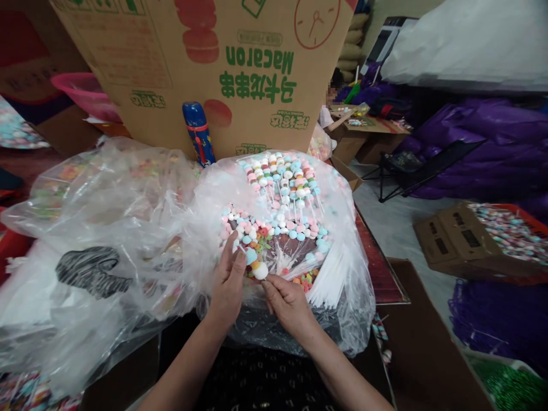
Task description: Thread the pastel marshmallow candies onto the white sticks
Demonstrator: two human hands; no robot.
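Note:
Between my hands is a candy skewer (259, 270), with a blue candy, an orange gummy and a white candy in a row. My left hand (229, 282) is closed at its blue end, thumb against the fingers. My right hand (287, 302) pinches at the white end; what lies between the fingertips is mostly hidden. Just beyond lie loose pink, white and blue candies (295, 233) and ring-shaped gummies (307, 281). Finished candy skewers (285, 177) are piled at the back of the clear plastic sheet (342, 228). A bundle of white sticks (331, 279) rests right of my right hand.
A large cardboard box (257, 125) stands behind the work surface, with a blue bottle (198, 134) before it. Clear plastic bags (128, 228) spread on the left. At right are a carton of candies (454, 240), a folding chair (419, 162) and purple sacks (479, 142).

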